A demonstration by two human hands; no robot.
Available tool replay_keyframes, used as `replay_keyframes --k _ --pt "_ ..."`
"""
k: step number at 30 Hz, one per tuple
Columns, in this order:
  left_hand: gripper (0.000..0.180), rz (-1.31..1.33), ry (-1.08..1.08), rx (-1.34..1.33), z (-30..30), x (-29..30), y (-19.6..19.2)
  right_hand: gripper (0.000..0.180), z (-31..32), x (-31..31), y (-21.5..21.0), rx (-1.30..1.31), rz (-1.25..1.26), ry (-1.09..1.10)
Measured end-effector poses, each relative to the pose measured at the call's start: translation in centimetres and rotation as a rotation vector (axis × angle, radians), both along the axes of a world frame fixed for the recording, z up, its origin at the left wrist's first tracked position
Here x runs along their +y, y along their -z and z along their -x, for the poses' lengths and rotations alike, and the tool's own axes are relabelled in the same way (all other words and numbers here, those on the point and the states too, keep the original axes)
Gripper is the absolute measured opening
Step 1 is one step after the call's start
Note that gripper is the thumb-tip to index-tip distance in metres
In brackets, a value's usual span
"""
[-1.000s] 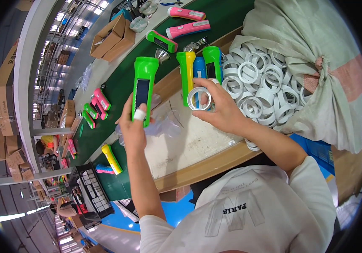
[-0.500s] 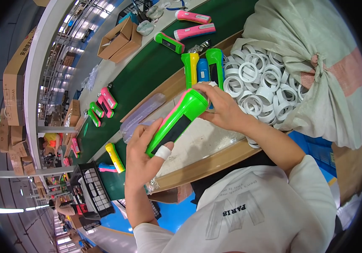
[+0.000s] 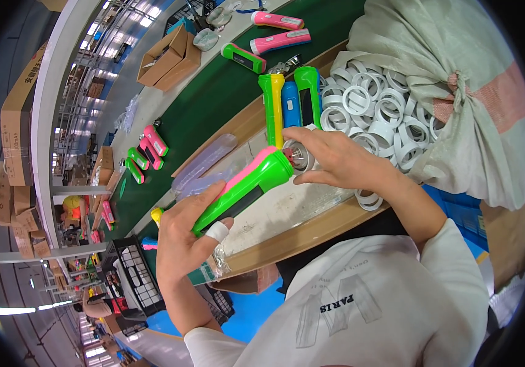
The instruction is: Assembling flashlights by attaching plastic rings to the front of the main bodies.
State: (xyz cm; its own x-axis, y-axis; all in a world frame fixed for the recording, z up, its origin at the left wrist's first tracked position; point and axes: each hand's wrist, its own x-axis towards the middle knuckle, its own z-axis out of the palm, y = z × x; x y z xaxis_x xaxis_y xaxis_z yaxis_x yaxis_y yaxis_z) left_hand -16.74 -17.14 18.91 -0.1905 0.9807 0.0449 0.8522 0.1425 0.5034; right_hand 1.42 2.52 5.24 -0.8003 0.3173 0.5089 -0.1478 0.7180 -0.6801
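My left hand (image 3: 186, 235) grips the body of a green and pink flashlight (image 3: 247, 186), held slanted above the wooden work board (image 3: 287, 214). One finger of that hand wears a white bandage. My right hand (image 3: 336, 162) holds a shiny round reflector head (image 3: 299, 156) right at the flashlight's front end. Just beyond my right hand lie three more flashlights (image 3: 290, 104), green, yellow and blue, side by side.
A cloth sack (image 3: 458, 79) at the right holds several white plastic rings (image 3: 372, 116). A dark green conveyor belt (image 3: 213, 98) carries pink and green flashlights. Cardboard boxes (image 3: 170, 55) stand beyond it. A black crate (image 3: 131, 275) sits at lower left.
My left hand picked a green flashlight up off the board and brought it toward me. My right hand has moved the round head piece against its front end.
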Motion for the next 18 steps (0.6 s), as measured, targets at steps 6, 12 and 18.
replay_keyframes --k 6,12,18 --pt "0.053 0.024 0.118 0.074 -0.7 0.0 0.0 0.076 -0.7 -0.9 -2.8 -0.156 -0.157 -0.146" --pt "0.052 -0.092 0.115 -0.145 -0.8 -1.4 3.5 0.081 -1.4 -0.8 -0.7 0.166 -0.018 -0.156" --pt "0.058 0.083 0.196 -0.694 -1.1 -3.9 5.8 0.074 -3.0 -5.3 -3.6 0.375 0.029 -0.355"
